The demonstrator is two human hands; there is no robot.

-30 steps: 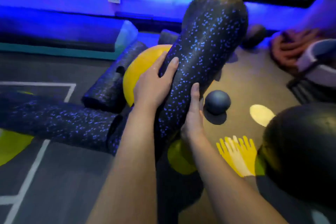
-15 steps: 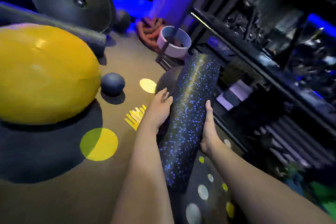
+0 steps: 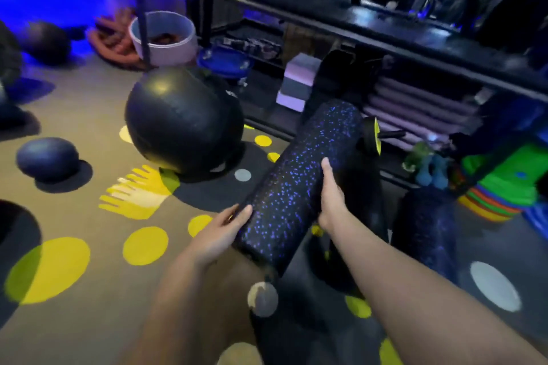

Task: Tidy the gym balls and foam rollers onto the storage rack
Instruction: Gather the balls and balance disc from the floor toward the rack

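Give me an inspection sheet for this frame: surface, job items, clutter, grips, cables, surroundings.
Surface: tan floor with yellow and grey dots and a handprint marking.
Job's things: speckled foam roller held tilted, far end toward the storage rack; second roller low at right, by the rack; large black ball and small blue ball on the floor.
Clutter: white tub, foam blocks, stacked coloured cones.
Grips: left grip holds the roller's near end; right grip holds its side farther up.
Cables: nothing seen.
Surroundings: dim room, blue lighting; rolled mats on the rack's low shelf.
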